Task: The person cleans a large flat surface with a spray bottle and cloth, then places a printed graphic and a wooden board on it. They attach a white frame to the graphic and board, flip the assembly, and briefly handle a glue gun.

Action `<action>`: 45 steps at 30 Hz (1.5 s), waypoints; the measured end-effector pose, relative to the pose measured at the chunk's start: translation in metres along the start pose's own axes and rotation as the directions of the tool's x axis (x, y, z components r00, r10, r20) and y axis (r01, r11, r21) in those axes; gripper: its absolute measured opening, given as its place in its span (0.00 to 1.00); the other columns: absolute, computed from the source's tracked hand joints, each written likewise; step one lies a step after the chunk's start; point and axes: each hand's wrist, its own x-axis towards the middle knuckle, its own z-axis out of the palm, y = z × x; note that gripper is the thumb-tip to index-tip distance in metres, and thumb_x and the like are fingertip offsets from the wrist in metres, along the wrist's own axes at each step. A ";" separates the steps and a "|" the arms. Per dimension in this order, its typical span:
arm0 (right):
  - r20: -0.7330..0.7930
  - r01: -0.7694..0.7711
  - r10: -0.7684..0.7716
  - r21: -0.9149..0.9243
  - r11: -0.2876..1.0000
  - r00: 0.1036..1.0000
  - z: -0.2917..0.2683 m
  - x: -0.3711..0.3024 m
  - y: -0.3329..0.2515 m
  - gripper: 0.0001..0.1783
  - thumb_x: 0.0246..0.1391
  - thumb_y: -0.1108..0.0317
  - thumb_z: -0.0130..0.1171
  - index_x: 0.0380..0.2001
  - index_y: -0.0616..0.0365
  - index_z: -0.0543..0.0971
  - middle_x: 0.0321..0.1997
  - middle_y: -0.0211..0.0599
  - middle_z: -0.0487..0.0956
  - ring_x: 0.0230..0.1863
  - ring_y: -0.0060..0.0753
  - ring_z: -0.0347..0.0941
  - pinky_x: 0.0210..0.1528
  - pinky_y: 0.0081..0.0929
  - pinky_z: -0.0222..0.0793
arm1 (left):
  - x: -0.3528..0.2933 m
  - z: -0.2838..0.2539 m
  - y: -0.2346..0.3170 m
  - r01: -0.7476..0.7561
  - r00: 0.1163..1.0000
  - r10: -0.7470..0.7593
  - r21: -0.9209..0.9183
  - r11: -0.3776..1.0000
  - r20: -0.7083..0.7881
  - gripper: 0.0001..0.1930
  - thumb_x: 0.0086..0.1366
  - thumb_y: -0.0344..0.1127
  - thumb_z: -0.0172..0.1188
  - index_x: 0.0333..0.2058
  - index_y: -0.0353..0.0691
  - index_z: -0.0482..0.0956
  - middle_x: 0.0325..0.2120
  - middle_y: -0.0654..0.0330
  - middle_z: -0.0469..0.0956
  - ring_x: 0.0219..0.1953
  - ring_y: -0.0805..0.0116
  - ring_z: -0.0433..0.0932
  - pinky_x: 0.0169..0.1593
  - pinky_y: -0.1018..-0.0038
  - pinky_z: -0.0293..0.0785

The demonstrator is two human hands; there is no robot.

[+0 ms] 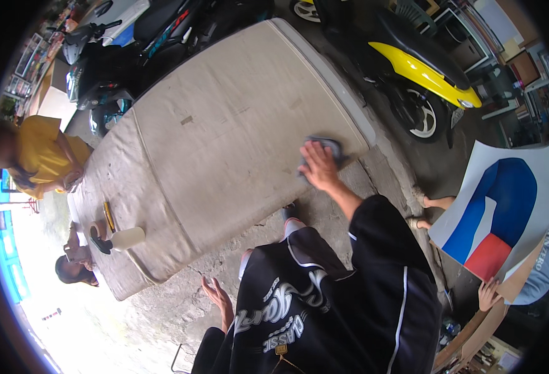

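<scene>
A large beige panel [224,131], covered in fabric or vinyl, lies in front of me with a seam across its left part. My right hand [319,165] presses a dark grey cloth [325,144] against the panel near its right end, fingers spread over it. Off the near edge hangs my left hand [218,295], empty, its fingers apart. Toward the panel's left end lie a white spray bottle [128,238] with a black trigger head, a roll of tape [96,229] and a slim yellow tool [108,216], perhaps a cutter.
Dark motorcycles [143,43] stand behind the panel, and a yellow-and-black one [418,75] at the far right. A person in yellow [47,153] is at the left; another [73,258] crouches below, holding something. At right, someone holds a blue, white and red sheet [493,212].
</scene>
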 end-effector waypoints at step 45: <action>-0.332 0.452 -0.772 0.890 -0.065 0.542 -0.005 0.110 -0.908 0.50 0.51 0.43 0.51 0.64 0.61 0.39 0.68 0.52 0.40 0.68 0.54 0.37 0.66 0.43 0.38 | 0.103 -0.220 -0.132 0.289 0.868 -0.442 -0.490 0.822 -0.228 0.19 0.63 0.50 0.47 0.42 0.41 0.74 0.31 0.48 0.78 0.36 0.53 0.77 0.39 0.66 0.72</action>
